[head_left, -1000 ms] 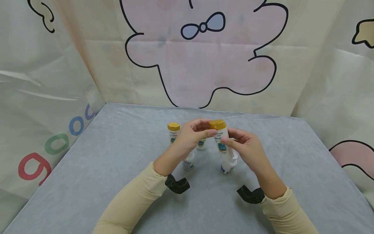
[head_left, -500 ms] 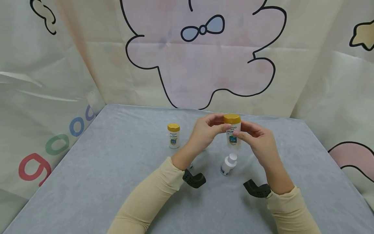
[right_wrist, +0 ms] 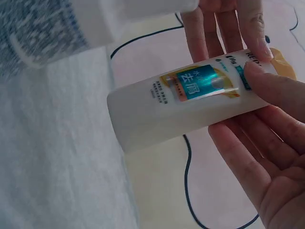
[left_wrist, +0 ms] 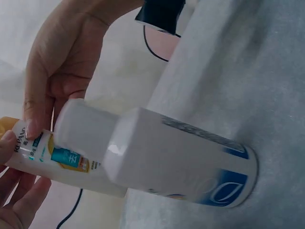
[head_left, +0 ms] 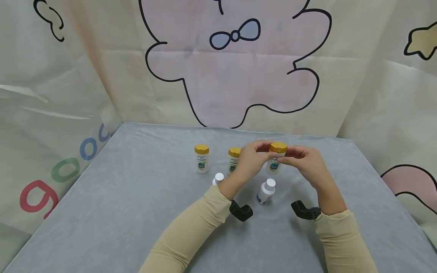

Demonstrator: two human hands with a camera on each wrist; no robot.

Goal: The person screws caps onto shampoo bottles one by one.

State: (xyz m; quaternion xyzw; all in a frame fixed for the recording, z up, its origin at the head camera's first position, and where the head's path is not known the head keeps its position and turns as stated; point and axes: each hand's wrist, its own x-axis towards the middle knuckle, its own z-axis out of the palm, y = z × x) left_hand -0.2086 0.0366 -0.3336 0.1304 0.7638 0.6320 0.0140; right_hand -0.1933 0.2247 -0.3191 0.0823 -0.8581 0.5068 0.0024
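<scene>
A white shampoo bottle with a gold cap (head_left: 274, 167) stands nearly upright between both hands at the back right of the group. My left hand (head_left: 253, 159) pinches it below the cap from the left. From the other side, my right hand (head_left: 307, 163) grips it, thumb across the front label. In the right wrist view the label of this shampoo bottle (right_wrist: 198, 86) faces the camera, its base close over the grey cloth. Nearer stands a small white bottle with a white cap (head_left: 265, 193), which overlaps the shampoo bottle in the left wrist view.
Two more gold-capped bottles stand to the left, one apart (head_left: 201, 161) and one partly behind my left hand (head_left: 233, 161). A second white-capped bottle (head_left: 218, 178) is mostly hidden by my left forearm. Grey cloth (head_left: 136, 197) covers the table; printed curtains (head_left: 191, 98) hang behind and beside it.
Both hands have carried the shampoo bottle to the right, lowered it lately and brought it from tilted to nearly upright. The middle gold-capped bottle shows again beside my left hand.
</scene>
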